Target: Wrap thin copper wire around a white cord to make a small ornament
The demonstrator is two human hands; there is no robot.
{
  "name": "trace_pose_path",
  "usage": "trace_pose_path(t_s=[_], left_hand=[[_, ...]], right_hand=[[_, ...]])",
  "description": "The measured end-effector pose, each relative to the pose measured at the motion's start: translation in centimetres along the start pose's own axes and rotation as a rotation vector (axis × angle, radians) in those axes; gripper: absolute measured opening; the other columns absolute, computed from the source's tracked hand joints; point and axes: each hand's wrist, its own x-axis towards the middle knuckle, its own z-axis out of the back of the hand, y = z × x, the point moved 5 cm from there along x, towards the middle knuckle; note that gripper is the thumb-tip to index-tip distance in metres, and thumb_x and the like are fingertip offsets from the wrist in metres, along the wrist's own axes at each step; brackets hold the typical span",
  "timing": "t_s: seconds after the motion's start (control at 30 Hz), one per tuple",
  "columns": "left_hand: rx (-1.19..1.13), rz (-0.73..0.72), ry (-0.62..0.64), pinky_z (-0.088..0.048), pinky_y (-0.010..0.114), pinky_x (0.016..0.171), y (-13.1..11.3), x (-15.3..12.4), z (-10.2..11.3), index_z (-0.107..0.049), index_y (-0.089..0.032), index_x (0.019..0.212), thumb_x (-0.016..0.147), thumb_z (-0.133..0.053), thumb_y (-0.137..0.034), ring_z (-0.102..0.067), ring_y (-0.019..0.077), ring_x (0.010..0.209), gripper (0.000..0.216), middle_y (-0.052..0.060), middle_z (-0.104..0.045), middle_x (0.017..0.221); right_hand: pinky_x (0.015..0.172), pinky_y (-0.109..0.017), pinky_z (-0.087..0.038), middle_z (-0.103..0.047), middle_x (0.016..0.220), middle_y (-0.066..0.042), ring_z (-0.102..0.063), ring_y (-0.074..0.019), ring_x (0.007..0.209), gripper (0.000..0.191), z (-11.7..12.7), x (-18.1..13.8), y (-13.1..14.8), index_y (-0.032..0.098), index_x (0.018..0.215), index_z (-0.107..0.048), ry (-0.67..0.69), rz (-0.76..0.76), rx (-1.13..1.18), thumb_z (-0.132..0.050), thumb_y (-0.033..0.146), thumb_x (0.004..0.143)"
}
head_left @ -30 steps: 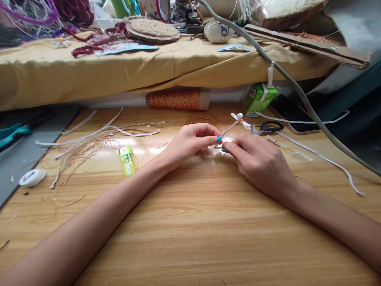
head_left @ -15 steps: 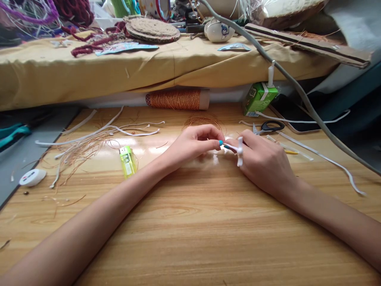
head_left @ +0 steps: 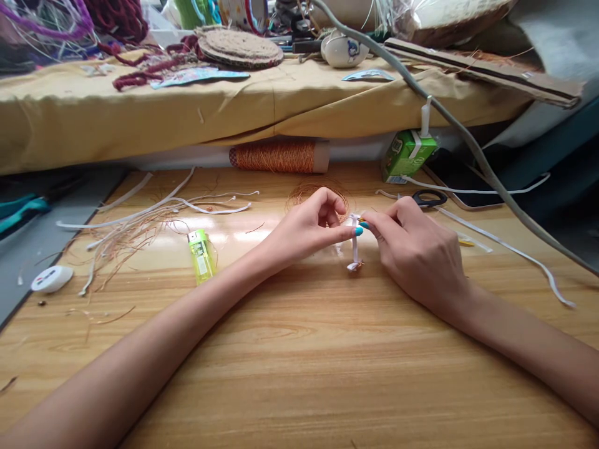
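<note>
My left hand (head_left: 312, 227) pinches a short piece of white cord (head_left: 355, 248) between thumb and fingers. The cord hangs down past the thumb and ends in a small knotted bit with a trace of orange. My right hand (head_left: 416, 246) is closed, its fingertips meeting the cord's upper part, where a bit of orange thread (head_left: 361, 219) shows. Its other fingers are curled out of sight. Behind the left hand lies a loose coil of orange thread (head_left: 299, 194). Scissors (head_left: 429, 198) lie partly hidden behind the right hand.
A yellow-green lighter (head_left: 201, 254) lies left of my hands, near white cords (head_left: 126, 218) and thread scraps. Along the back are a thread cone (head_left: 276, 156) and a green drink carton (head_left: 408, 156). A grey cable (head_left: 461, 128) crosses the right side above a phone (head_left: 461, 174).
The white cord has turned from pointing toward the right hand to hanging down between the hands. My left thumb has shifted slightly right, and my right hand has moved a little right.
</note>
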Motion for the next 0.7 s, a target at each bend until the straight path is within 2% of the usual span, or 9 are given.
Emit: trace_pose_path(t_s=[0.1, 0.23, 0.5, 0.7], left_hand=[[0.076, 0.0, 0.051, -0.03, 0.017, 0.048, -0.3, -0.1, -0.2, -0.049, -0.014, 0.084, 0.067, -0.057, -0.03, -0.04, 0.0041, 0.051, 0.025, -0.005, -0.044, 0.058], [0.209, 0.012, 0.117, -0.027, 0.017, 0.047, -0.7, -0.4, -0.4, -0.056, -0.014, 0.077, 0.07, -0.05, -0.027, -0.037, 0.0046, 0.049, 0.016, -0.005, -0.043, 0.053], [0.24, 0.031, 0.044, -0.029, 0.018, 0.047, -1.1, -0.6, 0.0, -0.055, -0.013, 0.062, 0.069, -0.045, -0.025, -0.041, 0.006, 0.049, 0.017, -0.003, -0.047, 0.051], [0.25, 0.033, 0.0, -0.028, 0.018, 0.046, -1.2, -0.7, 0.2, -0.054, -0.013, 0.057, 0.067, -0.044, -0.023, -0.039, 0.0061, 0.048, 0.017, -0.004, -0.042, 0.047]], right_hand=[[0.05, -0.023, -0.025, -0.045, 0.065, -0.004, -0.037, -0.0096, 0.054, 0.028, 0.2, 0.0, 0.0, 0.015, 0.076, -0.059, -0.026, 0.001, 0.009, -0.032, 0.017, 0.083], [0.049, -0.024, -0.026, -0.045, 0.065, -0.004, -0.037, -0.0096, 0.053, 0.028, 0.3, 0.1, 0.0, 0.015, 0.075, -0.059, -0.037, -0.005, -0.011, -0.033, 0.019, 0.084], [0.048, -0.024, -0.025, -0.046, 0.065, -0.004, -0.037, -0.0099, 0.053, 0.029, 0.1, 0.2, -0.2, 0.016, 0.074, -0.059, -0.032, -0.039, -0.01, -0.032, 0.02, 0.084], [0.048, -0.024, -0.025, -0.046, 0.067, -0.004, -0.039, -0.0099, 0.055, 0.028, -0.1, 0.0, -0.3, 0.016, 0.077, -0.059, -0.019, -0.067, 0.037, -0.032, 0.02, 0.083]])
